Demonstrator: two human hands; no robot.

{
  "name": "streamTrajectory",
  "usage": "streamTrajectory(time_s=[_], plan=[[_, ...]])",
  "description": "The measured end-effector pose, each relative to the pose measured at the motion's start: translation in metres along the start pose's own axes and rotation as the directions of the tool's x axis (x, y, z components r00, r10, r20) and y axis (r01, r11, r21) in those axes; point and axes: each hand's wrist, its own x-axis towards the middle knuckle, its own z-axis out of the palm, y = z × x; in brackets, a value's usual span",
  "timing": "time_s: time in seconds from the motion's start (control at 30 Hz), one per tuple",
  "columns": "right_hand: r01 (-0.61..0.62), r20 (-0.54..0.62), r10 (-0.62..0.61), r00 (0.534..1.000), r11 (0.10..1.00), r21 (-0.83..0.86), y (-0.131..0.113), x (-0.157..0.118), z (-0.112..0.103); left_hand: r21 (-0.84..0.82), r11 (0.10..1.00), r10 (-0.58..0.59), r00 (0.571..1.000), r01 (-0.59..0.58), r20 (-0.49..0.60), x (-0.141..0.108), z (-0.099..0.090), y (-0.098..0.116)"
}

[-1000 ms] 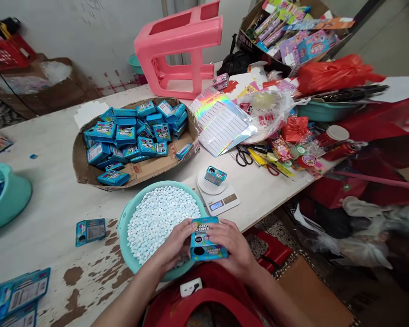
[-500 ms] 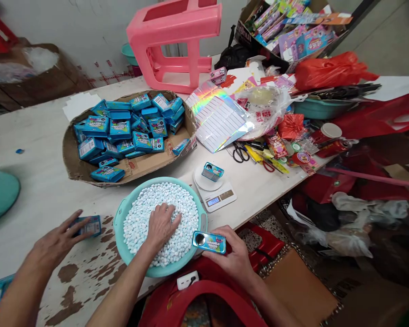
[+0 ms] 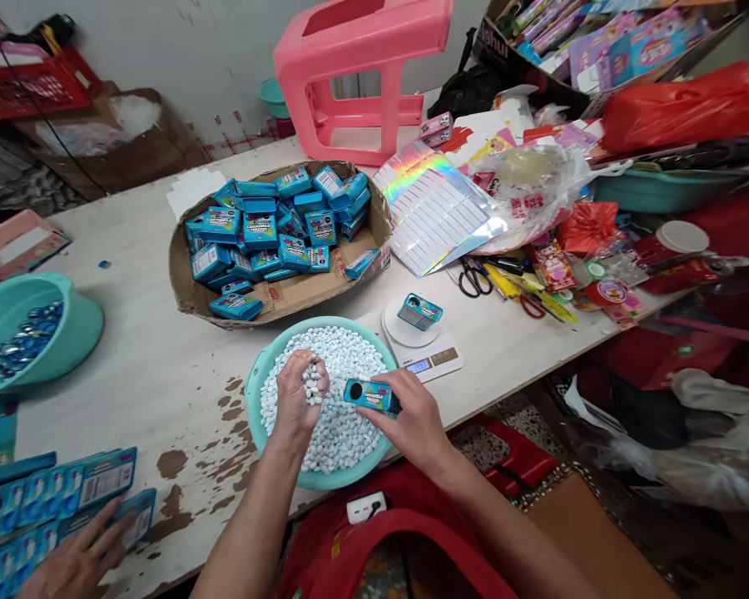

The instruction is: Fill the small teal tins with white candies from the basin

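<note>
Candies (image 3: 340, 445) lie in the tub (image 3: 255, 399) on the desk (image 3: 143, 366); above it the left hand (image 3: 295, 393) curls around some and the right hand (image 3: 415, 412) grips a box (image 3: 374, 395), hole (image 3: 355, 391) upward, probably so strays fall back in.

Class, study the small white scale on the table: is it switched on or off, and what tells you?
On. The scale has a lit display showing digits, though they are too small to read surely.

Left hand (image 3: 293, 398) now raised, cupping white candies (image 3: 313, 383).
</note>
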Motion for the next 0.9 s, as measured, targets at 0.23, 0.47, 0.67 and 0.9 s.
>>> streamTrajectory(time_s=[0.23, 0.47, 0.67, 0.9], plan=[[0.051, 0.066, -0.044, 0.997, 0.994, -0.098, -0.013, 0.015, 0.026, -0.154, 0.979, 0.144, 0.988, -0.135, 0.051, -0.011, 0.019, 0.011], [0.056, 0.042, -0.054, 0.998, 0.998, -0.043, -0.01, 0.016, 0.024, -0.025, 0.987, 0.161, 0.987, -0.161, -0.017, -0.005, 0.024, 0.006], [0.003, 0.02, -0.003, 1.0, 1.0, -0.021, -0.01, 0.02, 0.023, 0.007, 0.986, 0.166, 0.985, -0.166, -0.039, -0.003, 0.029, 0.009], [-0.02, 0.012, 0.02, 1.0, 1.0, 0.012, -0.009, 0.021, 0.023, 0.081, 0.977, 0.198, 0.98, -0.196, -0.009, -0.004, 0.033, 0.01]])
